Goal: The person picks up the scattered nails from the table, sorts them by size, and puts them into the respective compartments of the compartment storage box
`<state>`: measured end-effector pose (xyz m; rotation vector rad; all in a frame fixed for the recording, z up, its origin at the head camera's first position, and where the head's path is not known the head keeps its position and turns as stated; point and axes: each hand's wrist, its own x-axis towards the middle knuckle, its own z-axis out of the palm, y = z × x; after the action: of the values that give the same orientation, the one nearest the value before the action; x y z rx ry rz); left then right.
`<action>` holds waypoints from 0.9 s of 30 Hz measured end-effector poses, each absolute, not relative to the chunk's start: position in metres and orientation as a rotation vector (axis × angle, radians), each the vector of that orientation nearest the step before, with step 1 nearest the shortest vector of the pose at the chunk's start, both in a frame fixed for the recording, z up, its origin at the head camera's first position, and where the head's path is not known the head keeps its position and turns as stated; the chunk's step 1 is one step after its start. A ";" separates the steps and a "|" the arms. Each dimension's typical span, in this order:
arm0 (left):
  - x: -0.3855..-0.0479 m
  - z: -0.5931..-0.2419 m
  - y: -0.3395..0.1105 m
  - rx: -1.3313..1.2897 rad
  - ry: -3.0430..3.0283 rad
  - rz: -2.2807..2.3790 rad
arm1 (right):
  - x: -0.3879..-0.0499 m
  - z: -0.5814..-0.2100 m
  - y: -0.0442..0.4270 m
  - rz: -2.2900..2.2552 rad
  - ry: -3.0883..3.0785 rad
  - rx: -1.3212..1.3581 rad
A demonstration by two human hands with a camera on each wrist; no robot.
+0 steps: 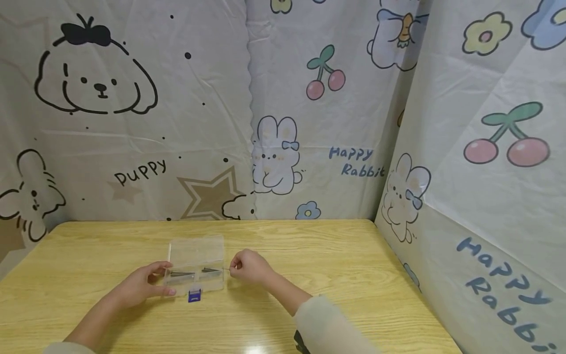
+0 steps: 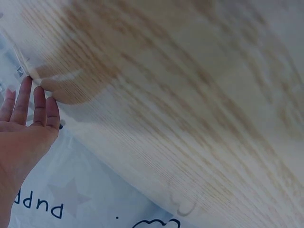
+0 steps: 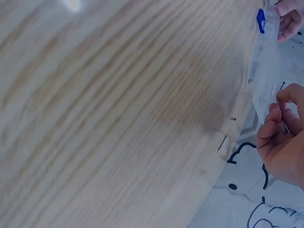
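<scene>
A clear plastic box (image 1: 179,289) with a blue latch (image 1: 194,295) lies on the table with its lid (image 1: 196,251) raised at the back. Thin dark nails or screws (image 1: 182,274) lie in its left compartment, and more of them (image 1: 211,270) in the right one. My left hand (image 1: 142,284) holds the box's left end, thumb at the front corner and fingers behind. Just off the right end, my right hand (image 1: 252,267) pinches a thin nail-like piece (image 1: 226,268) pointing toward the box. Its head is hidden by the fingers. The right wrist view shows that hand (image 3: 287,137) with curled fingers.
The wood-grain table (image 1: 345,275) stretches around the box. Patterned cloth (image 1: 212,98) hangs behind the table's far edge, and another cloth (image 1: 499,206) along the right side. A small dark object (image 1: 300,340) shows beneath the right sleeve.
</scene>
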<state>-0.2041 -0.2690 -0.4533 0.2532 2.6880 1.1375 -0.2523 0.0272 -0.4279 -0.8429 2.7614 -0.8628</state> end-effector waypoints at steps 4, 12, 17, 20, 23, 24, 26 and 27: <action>-0.205 -0.453 -0.269 0.243 2.689 1.129 | -0.248 -0.431 0.018 -0.841 2.760 -0.882; -0.204 -0.450 -0.268 0.242 2.702 1.107 | -0.244 -0.437 0.005 -0.813 2.748 -0.908; -0.204 -0.449 -0.268 0.250 2.699 1.105 | -0.242 -0.437 -0.002 -0.819 2.742 -0.887; -0.204 -0.449 -0.268 0.245 2.701 1.103 | -0.239 -0.436 -0.006 -0.817 2.737 -0.888; -0.204 -0.450 -0.268 0.243 2.706 1.099 | -0.237 -0.436 -0.009 -0.823 2.725 -0.886; -0.204 -0.450 -0.268 0.240 2.705 1.099 | -0.237 -0.437 -0.010 -0.830 2.721 -0.885; -0.205 -0.450 -0.268 0.245 2.706 1.099 | -0.236 -0.438 -0.011 -0.834 2.718 -0.875; -0.205 -0.449 -0.268 0.248 2.706 1.099 | -0.236 -0.439 -0.012 -0.842 2.714 -0.866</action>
<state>-0.2047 -0.2677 -0.4492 0.2485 2.7058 1.0988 -0.2364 -0.0117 -0.4394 -0.8660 2.7142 -0.8415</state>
